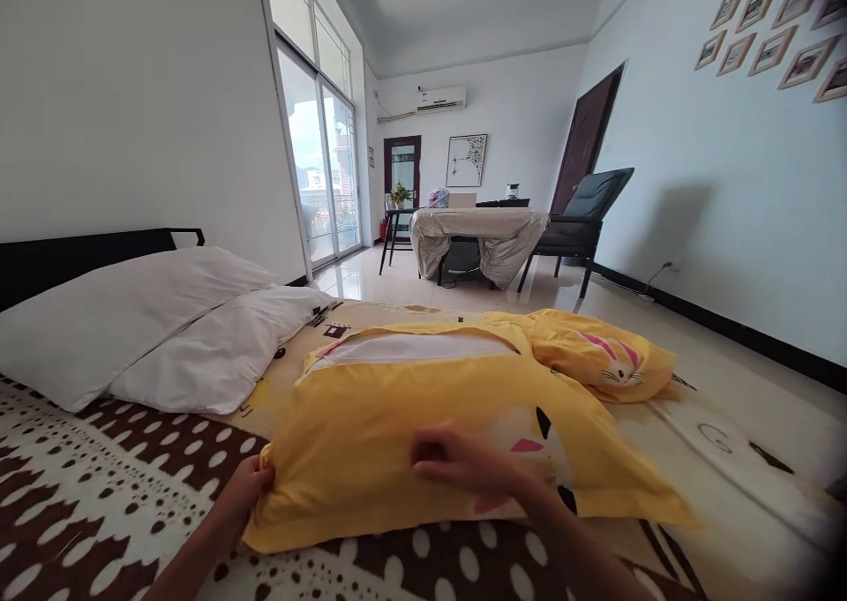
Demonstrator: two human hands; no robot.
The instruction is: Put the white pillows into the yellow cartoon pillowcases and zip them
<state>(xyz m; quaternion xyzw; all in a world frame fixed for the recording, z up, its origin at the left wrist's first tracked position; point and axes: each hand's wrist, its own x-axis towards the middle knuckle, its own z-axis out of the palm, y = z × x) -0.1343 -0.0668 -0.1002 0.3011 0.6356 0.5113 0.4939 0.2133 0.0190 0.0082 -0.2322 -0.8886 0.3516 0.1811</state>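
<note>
A yellow pillowcase [371,416] with a cartoon animal print lies across the bed in front of me. Through the long opening on its far side shows a white pillow [410,347] inside it. My left hand [248,486] is closed on the left edge of the pillowcase, pinching the cloth. Over the middle of the case, my right hand [446,460] is blurred by motion, its fingers seeming bent; whether it touches the cloth I cannot tell. Just beyond, to the right, rests a crumpled yellow cloth [595,354] with a similar print.
Two white pillows [191,345] lie at the left by the black headboard [86,261]. A brown and white patterned bedspread [59,504] covers the near bed. Past the bed stand a covered table [473,223], a dark armchair [582,217] and a small plant [400,195].
</note>
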